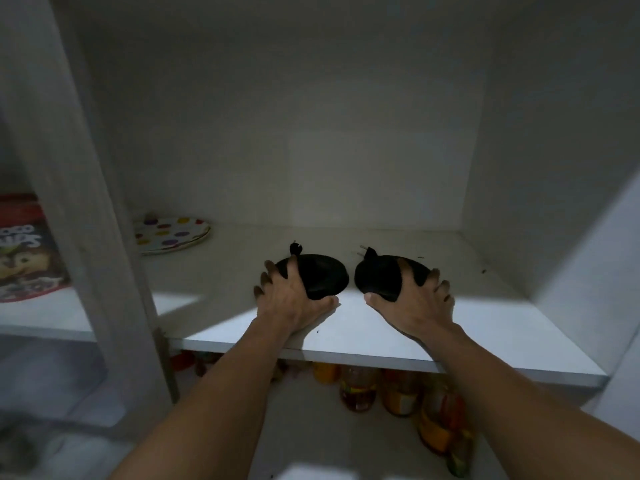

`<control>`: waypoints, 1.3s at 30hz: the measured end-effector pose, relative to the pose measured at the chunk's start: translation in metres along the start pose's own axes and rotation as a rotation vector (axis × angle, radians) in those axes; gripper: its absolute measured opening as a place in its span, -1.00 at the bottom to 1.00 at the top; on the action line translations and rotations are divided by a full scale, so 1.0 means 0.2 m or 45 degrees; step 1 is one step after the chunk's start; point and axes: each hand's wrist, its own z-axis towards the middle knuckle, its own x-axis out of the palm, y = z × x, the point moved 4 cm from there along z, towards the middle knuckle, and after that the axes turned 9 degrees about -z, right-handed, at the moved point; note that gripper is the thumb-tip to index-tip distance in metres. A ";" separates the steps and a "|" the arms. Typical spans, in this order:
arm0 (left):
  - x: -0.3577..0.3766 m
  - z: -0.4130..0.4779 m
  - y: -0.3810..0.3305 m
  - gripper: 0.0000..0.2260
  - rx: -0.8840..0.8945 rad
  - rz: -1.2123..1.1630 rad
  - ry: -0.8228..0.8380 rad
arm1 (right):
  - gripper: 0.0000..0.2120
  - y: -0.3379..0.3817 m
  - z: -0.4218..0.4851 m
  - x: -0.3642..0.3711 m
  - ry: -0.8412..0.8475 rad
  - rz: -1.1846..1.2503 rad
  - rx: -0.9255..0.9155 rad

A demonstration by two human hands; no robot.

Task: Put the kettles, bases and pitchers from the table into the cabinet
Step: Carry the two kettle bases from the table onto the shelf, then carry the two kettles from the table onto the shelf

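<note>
Two round black kettle bases sit side by side on the white cabinet shelf [485, 327]. My left hand [291, 299] grips the left base [325, 277] from its near left side, thumb at its front edge. My right hand [415, 303] grips the right base [377, 278] from its near right side. A black plug [295, 248] sticks up behind the left base, and another plug [367, 252] behind the right one. No kettles or pitchers are in view.
A polka-dot plate [173, 233] lies at the shelf's back left. A cereal box [24, 251] stands in the left compartment beyond the divider [104, 237]. Several bottles [398, 389] stand on the shelf below. A cabinet door edge [609, 271] is at right.
</note>
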 end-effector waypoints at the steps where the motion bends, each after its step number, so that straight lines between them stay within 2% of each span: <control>1: -0.03 -0.06 0.01 -0.02 0.045 0.006 -0.051 | -0.08 0.00 -0.05 -0.01 -0.048 0.007 0.001; 5: -0.26 -0.34 0.09 -0.13 0.155 0.077 -0.187 | -0.24 0.16 -0.28 -0.12 -0.230 0.112 -0.113; 9: -0.61 -0.76 0.30 -0.19 0.107 0.133 -0.368 | -0.30 0.56 -0.66 -0.17 -0.215 0.241 -0.372; 11: -0.82 -1.02 0.47 -0.21 0.040 0.203 -0.461 | -0.30 0.81 -0.94 -0.17 -0.142 0.301 -0.507; 19: -1.60 -2.38 1.26 -0.21 -0.685 0.526 -0.684 | -0.33 1.72 -2.30 -0.12 0.160 0.417 -1.228; 23: -1.76 -3.08 1.49 -0.22 -1.080 0.520 -0.785 | -0.39 1.96 -2.96 -0.08 0.348 0.429 -1.579; 26: -1.78 -3.48 1.62 -0.26 -1.323 0.491 -0.835 | -0.39 2.05 -3.33 0.01 0.486 0.365 -1.749; 29: -1.73 -3.75 1.74 -0.30 -1.507 0.421 -0.878 | -0.38 2.10 -3.58 0.14 0.643 0.321 -1.762; 32: -1.62 -3.86 1.89 -0.34 -1.582 0.149 -0.939 | -0.35 2.13 -3.72 0.31 0.773 0.296 -1.688; 37: -1.49 -3.80 2.17 -0.27 -1.660 -0.193 -1.026 | -0.30 2.25 -3.75 0.54 0.988 0.391 -1.339; 39: -1.47 -3.72 2.30 -0.28 -1.643 -0.330 -1.066 | -0.34 2.32 -3.73 0.63 1.070 0.414 -1.212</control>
